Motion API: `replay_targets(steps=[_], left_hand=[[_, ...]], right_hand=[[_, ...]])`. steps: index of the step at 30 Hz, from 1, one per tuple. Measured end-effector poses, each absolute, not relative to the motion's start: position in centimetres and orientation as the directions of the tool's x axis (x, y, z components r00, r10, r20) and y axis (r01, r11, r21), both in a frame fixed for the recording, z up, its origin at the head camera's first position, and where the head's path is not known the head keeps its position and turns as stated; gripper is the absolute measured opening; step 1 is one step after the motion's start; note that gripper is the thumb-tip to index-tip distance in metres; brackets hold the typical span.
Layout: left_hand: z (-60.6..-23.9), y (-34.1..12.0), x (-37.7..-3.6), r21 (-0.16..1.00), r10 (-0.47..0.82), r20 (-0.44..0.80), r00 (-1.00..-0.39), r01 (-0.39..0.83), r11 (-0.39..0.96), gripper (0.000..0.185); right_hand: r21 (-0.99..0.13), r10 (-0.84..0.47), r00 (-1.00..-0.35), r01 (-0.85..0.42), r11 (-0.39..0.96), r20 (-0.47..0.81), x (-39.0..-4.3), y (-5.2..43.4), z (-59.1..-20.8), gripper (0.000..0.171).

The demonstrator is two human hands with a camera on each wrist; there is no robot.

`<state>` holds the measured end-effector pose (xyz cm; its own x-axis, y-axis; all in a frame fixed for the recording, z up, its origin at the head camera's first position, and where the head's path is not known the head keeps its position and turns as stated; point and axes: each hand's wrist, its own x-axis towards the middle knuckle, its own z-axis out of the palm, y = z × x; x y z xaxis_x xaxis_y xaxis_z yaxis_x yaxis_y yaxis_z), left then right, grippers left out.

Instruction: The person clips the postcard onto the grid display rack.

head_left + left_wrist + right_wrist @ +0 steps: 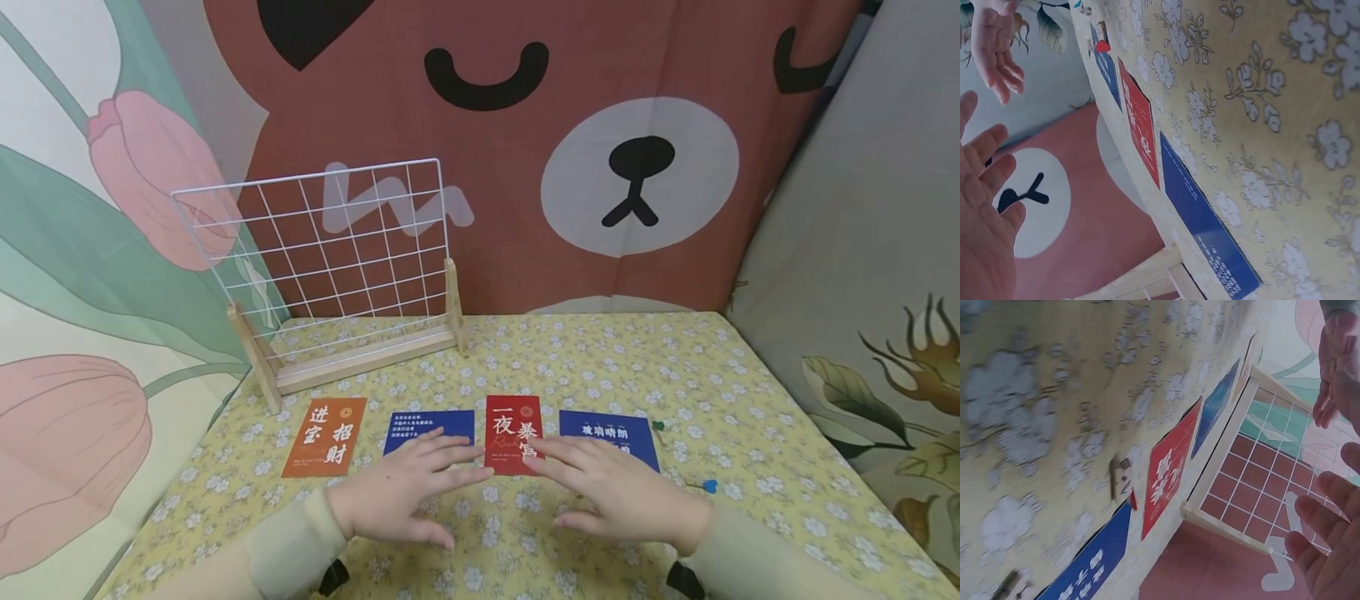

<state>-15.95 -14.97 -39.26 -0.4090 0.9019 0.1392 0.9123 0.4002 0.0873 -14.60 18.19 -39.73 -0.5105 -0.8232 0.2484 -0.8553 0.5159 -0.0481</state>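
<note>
Several cards lie in a row on the floral tablecloth: an orange card, a blue card, a red card and a second blue card. My left hand hovers flat over the near edge of the first blue card, fingers straight. My right hand hovers the same way over the near edges of the red card and the second blue card. The left wrist view shows the left hand off the cloth, beside the red card. In the right wrist view the right hand is also raised, holding nothing.
A white wire grid rack on a wooden base stands at the back left of the table. Two small clips, a green clip and a blue clip, lie right of the cards. Fabric backdrops close in behind and on both sides.
</note>
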Motion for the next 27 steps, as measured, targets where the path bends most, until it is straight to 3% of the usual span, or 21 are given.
replay_targets(steps=[4,7,11,15,21,27], left_hand=[[-39.6,-15.5,-16.1,0.197,0.855,0.187,-0.483,0.871,0.449,0.074],[-39.7,-16.0,-16.3,0.348,0.788,0.206,-0.58,0.796,0.495,0.067],[-39.7,-16.6,-16.5,0.588,0.646,0.183,-0.741,0.609,0.532,0.056],[-39.6,-17.3,-16.9,0.732,0.484,0.152,-0.862,0.427,0.531,0.051],[-39.6,-18.3,-18.0,0.81,0.279,0.13,-0.951,0.264,0.523,0.052],[-39.8,-19.6,-19.4,0.852,0.11,0.103,-0.989,0.145,0.504,0.055]], right_hand=[[-0.118,-0.779,-0.586,-0.81,0.575,0.223,-15.6,16.9,-39.5,0.062],[-0.195,-0.724,-0.665,-0.746,0.636,0.184,-16.4,16.0,-39.2,0.051],[-0.324,-0.627,-0.765,-0.637,0.699,0.152,-17.4,14.8,-38.9,0.044],[-0.439,-0.523,-0.84,-0.527,0.727,0.143,-18.3,13.6,-38.7,0.043],[-0.593,-0.377,-0.917,-0.374,0.713,0.125,-20.1,12.2,-38.3,0.045],[-0.68,-0.307,-0.943,-0.311,0.665,0.131,-22.6,11.1,-37.8,0.044]])
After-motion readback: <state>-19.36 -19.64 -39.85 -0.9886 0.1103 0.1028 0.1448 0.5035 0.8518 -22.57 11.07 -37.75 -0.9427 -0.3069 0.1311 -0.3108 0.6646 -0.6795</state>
